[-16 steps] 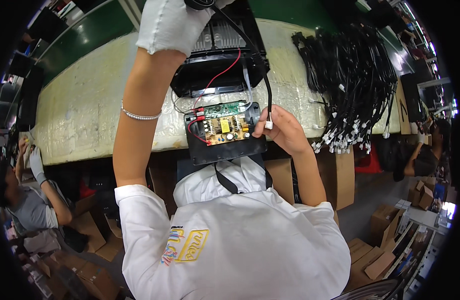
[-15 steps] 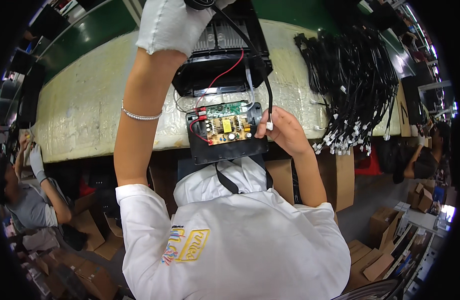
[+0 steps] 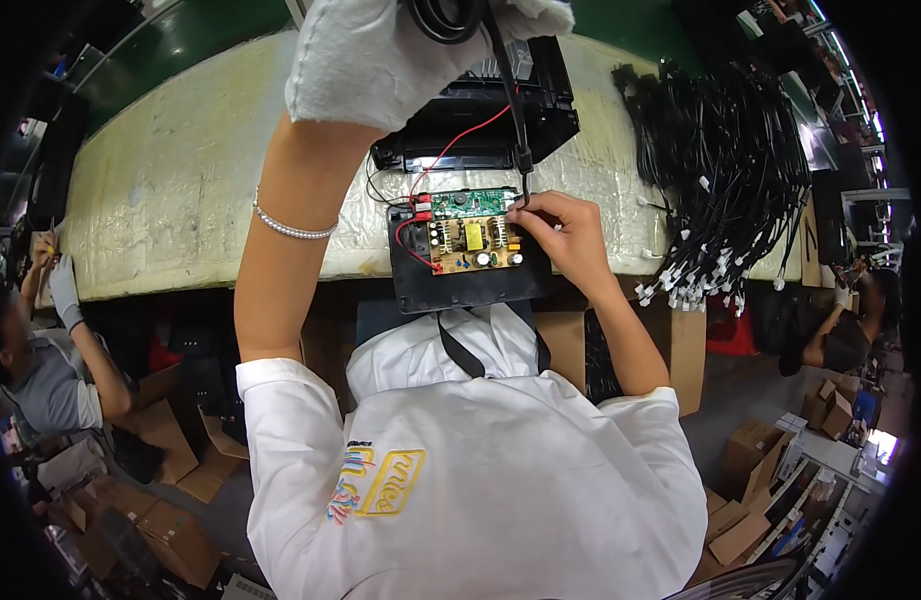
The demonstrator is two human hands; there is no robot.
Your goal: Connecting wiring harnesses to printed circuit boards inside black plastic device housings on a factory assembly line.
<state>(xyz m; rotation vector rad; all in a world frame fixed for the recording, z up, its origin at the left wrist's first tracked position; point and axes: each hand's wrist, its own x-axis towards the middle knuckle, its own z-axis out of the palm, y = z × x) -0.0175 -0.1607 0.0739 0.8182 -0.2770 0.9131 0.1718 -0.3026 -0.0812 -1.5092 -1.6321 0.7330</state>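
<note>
My left hand [image 3: 376,65], in a white glove, is raised at the top and closed round a coiled black cable [image 3: 449,28]. From there the cable runs down to my bare right hand [image 3: 573,235], whose thumb and forefinger pinch its end. Those fingertips are at the upper right corner of a green circuit board [image 3: 466,203] and mostly hide the connector. Below the green board lies a tan power board [image 3: 459,245], both on a black plastic panel [image 3: 471,292]. A red wire [image 3: 461,137] leads up toward a black housing [image 3: 546,125], partly covered by the glove.
A pile of black cables with white connectors [image 3: 721,170] lies on the right of the wrapped worktable [image 3: 181,190]. Cardboard boxes [image 3: 676,350] stand under its edge. One person [image 3: 56,360] works at far left, another [image 3: 841,325] at far right.
My right hand has moved up and left, bringing the cable end from beside the panel to the green board's corner. My left hand has shifted right with the coil.
</note>
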